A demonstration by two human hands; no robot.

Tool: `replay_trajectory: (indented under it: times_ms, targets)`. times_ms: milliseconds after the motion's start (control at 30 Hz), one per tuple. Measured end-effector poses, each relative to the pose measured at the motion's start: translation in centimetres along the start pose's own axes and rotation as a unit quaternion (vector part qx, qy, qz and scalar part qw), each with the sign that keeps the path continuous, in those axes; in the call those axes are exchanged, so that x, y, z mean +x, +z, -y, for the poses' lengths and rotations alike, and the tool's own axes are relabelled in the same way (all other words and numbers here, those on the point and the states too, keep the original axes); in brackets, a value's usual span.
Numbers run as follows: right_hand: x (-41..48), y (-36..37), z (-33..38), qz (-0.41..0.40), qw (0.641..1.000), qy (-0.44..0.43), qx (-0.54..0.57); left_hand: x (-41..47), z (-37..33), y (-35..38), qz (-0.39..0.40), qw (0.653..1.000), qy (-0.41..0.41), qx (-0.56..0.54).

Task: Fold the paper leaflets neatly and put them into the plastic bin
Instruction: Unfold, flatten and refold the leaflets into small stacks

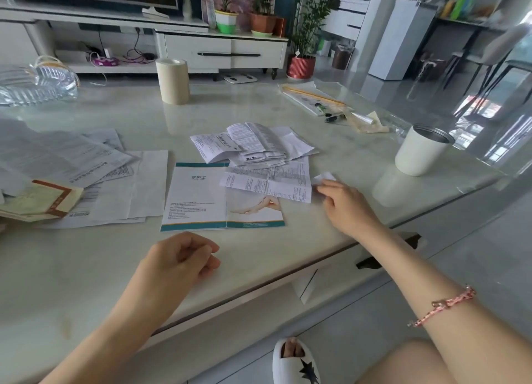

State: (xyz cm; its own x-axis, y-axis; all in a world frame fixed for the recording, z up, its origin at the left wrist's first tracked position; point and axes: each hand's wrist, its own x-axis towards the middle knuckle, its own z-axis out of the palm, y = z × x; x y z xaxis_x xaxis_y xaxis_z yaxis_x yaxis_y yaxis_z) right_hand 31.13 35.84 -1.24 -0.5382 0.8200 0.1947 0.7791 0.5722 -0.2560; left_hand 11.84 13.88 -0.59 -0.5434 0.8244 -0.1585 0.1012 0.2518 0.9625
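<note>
Leaflets (259,150) cover table (259,254) — cup (417,153), perhaps steel-lined, nearby.

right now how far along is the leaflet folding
Barely started. Done: nothing; no leaflet shows inside a bin. In hand: the right hand touches a small white paper; the left hand rests idle. Left: the brochure, the creased leaflets behind it and the sheets at left lie loose on the table.

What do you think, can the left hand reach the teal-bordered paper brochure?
Probably yes: the left hand, loosely curled, empty, sits just short of the teal-bordered paper brochure, only bare tabletop between.
</note>
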Motion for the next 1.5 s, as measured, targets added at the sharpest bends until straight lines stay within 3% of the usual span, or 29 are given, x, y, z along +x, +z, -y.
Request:
replay_trajectory:
  times_ms: [100, 200, 333, 467, 633, 833, 1000, 1067, 1167, 1267, 1333, 1400, 1500]
  targets:
    - [-0.6, 0.4, 0.0, 0.062, 0.997, -0.020, -0.047, -0.1, 0.0, 0.0, 0.002, 1.000, 0.000, -0.003]
    - [-1.0, 1.1, 0.0, 0.128, 0.990, 0.017, -0.052, 0.1, -0.1, 0.1, 0.004, 1.000, -0.002, 0.001]
    - [-0.7, 1.1, -1.0, 0.019, 1.000, 0.001, 0.018, 0.2, -0.1, 0.2, 0.010, 1.000, 0.000, 0.022]
    - [0.2, 0.9, -1.8, -0.022, 0.998, -0.001, 0.064, 0.3, 0.0, 0.2, 0.007, 0.999, 0.000, 0.033]
    - [1.1, 0.9, -2.1, -0.024, 0.989, 0.044, 0.137, 0.1, -0.1, 0.2, 0.012, 0.999, -0.006, 0.040]
    - [3.5, -0.3, -2.0, 0.015, 0.997, 0.046, 0.057, 0.5, -0.5, 0.2, 0.027, 0.999, -0.011, 0.021]
    - [5.4, -0.5, -2.3, -0.014, 0.992, 0.089, 0.093, 1.2, -0.8, 0.0, 0.030, 0.999, 0.000, 0.017]
    - [5.9, -0.5, -2.3, -0.038, 0.977, 0.121, 0.172, 1.5, -1.0, -0.3, 0.028, 1.000, 0.003, 0.011]
    - [6.4, -1.5, -1.9, -0.139, 0.923, 0.168, 0.316, 1.6, -1.5, -1.0, 0.022, 1.000, 0.011, 0.005]
    - [7.0, -3.2, -1.2, -0.228, 0.886, 0.186, 0.358, 1.7, -2.0, -1.4, 0.014, 1.000, 0.019, -0.002]
    - [7.3, -3.6, 0.4, -0.252, 0.896, 0.167, 0.326, 1.7, -2.3, -1.6, 0.011, 1.000, 0.020, -0.005]
    - [7.3, -3.3, 3.1, -0.244, 0.928, 0.109, 0.260, 1.7, -2.5, -1.7, 0.009, 1.000, 0.022, -0.003]
    - [7.0, -1.3, 8.2, -0.150, 0.970, -0.037, 0.188, 1.8, -2.8, -1.7, 0.002, 1.000, 0.020, 0.003]
